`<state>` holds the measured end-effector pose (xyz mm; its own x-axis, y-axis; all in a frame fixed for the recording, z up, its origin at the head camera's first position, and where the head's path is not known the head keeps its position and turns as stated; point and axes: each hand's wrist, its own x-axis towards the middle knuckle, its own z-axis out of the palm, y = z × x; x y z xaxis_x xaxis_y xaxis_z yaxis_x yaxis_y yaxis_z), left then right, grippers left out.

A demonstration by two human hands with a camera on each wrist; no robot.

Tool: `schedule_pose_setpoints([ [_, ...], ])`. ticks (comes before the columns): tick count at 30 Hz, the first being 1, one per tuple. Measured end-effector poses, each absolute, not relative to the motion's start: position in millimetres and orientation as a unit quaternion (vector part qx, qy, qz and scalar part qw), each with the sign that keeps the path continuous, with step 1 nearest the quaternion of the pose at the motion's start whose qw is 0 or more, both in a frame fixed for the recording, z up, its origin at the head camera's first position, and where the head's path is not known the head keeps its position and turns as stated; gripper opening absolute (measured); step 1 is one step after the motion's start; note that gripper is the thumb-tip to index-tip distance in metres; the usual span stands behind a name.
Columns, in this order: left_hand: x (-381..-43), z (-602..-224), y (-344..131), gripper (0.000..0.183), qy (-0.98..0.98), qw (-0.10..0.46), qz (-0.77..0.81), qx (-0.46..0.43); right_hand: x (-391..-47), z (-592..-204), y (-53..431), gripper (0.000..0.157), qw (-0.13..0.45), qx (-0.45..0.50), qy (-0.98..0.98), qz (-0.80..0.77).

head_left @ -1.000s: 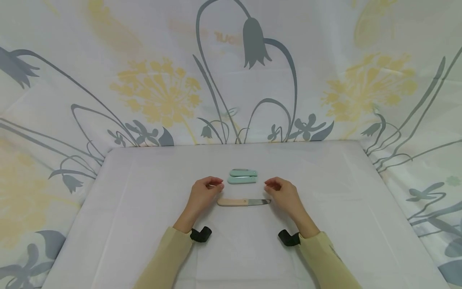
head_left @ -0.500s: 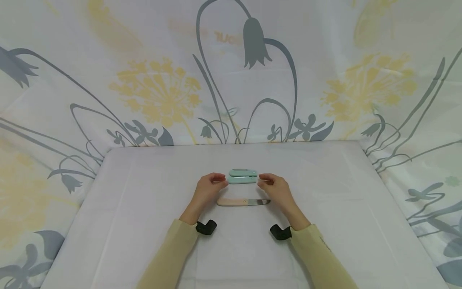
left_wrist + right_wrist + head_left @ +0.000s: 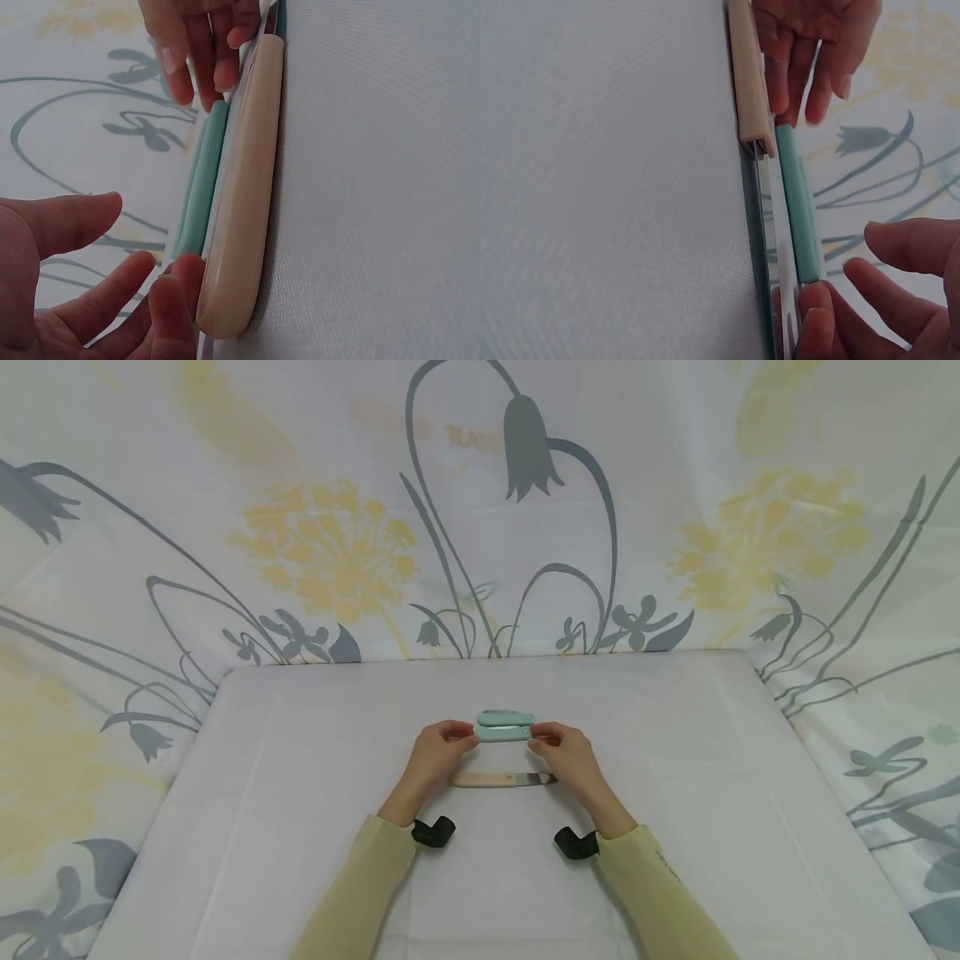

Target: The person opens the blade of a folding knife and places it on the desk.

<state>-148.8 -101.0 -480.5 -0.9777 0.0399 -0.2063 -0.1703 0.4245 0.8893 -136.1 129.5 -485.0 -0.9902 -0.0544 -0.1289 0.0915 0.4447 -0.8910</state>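
Spreading behind everything, a flower-printed cloth (image 3: 480,539) drops to a finely woven white table top (image 3: 495,885), where the left hand (image 3: 437,752) and right hand (image 3: 567,758) reach in, fingers relaxed, thumbs seen standing apart only from the wrist cameras. Between the forearms lies a smooth beige-handled knife (image 3: 485,780), blade out, and the right wrist view alone reveals the handle slot (image 3: 758,146) holding the blade's root. Just beyond sit two glossy, rounded mint-green folded knives (image 3: 506,719), the nearer green knife (image 3: 504,734) between the hands, fingertips at both its ends.
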Motion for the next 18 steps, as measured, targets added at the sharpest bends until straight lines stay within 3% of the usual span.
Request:
schedule_pose_setpoints([
  [18, -144.1, -483.8, -91.9, 0.03, 0.832, 0.071, 0.55, -0.025, -133.5, -487.2, 122.4, 0.024, 0.028, 0.062, 0.833, -0.548],
])
